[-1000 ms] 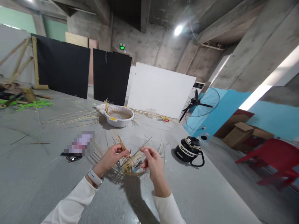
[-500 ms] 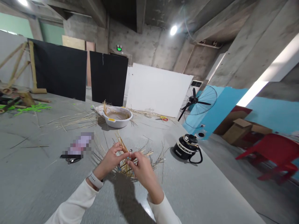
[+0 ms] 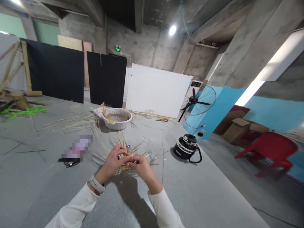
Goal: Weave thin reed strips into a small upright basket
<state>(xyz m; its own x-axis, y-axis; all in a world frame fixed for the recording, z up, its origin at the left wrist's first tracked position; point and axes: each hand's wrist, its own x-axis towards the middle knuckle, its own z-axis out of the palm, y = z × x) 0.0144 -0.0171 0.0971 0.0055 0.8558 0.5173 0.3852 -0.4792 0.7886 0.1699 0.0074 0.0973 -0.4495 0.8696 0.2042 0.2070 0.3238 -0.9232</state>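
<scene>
Thin straw-coloured strips stick up and fan out from a small woven piece at the middle of the grey table. My left hand pinches some upright strips on the left side of the piece. Close against it, my right hand has thumb and forefinger pressed together on the strips, and the fingertips of both hands meet. Small metal clips show among the strips on the right. The hands hide much of the weave.
A white basin stands beyond the hands, with loose strips to its left. Scissors lie farther back. A black jug is at right, a blurred phone-like object at left.
The view has shifted slightly. The woven piece has turned or tilted between my hands, and my fingertips have come closer together. More of the clips on the right now shows.
</scene>
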